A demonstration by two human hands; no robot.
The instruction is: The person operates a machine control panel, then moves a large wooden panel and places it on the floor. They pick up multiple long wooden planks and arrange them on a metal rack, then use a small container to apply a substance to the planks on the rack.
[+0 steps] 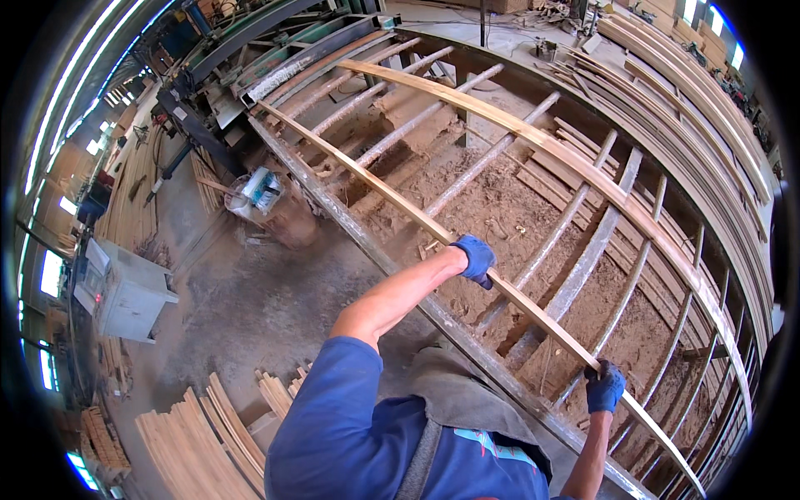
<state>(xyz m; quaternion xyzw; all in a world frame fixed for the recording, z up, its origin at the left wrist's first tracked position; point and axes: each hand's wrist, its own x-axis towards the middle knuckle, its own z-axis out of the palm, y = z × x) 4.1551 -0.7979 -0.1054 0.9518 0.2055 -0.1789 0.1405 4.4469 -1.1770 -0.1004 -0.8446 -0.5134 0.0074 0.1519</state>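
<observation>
A long, narrow wooden strip [375,182] lies across the metal rollers, near the close rail of a roller table [333,208]. My left hand [476,258], in a blue glove, is closed around the strip near its middle. Farther right along the same strip, my right hand [605,387], also gloved in blue, grips it with the fingers wrapped over the wood. Beyond it a wider wooden board [508,122] rests on the rollers, apart from both hands. The strip's far end reaches toward the machine at the upper left.
Sawdust and scrap strips lie beneath the rollers [479,162]. A green-framed machine [275,50] stands at the table's far end. Stacked boards [200,442] lie at lower left, and long planks [700,108] at the right. A grey control cabinet [129,292] and a bin [271,204] stand left.
</observation>
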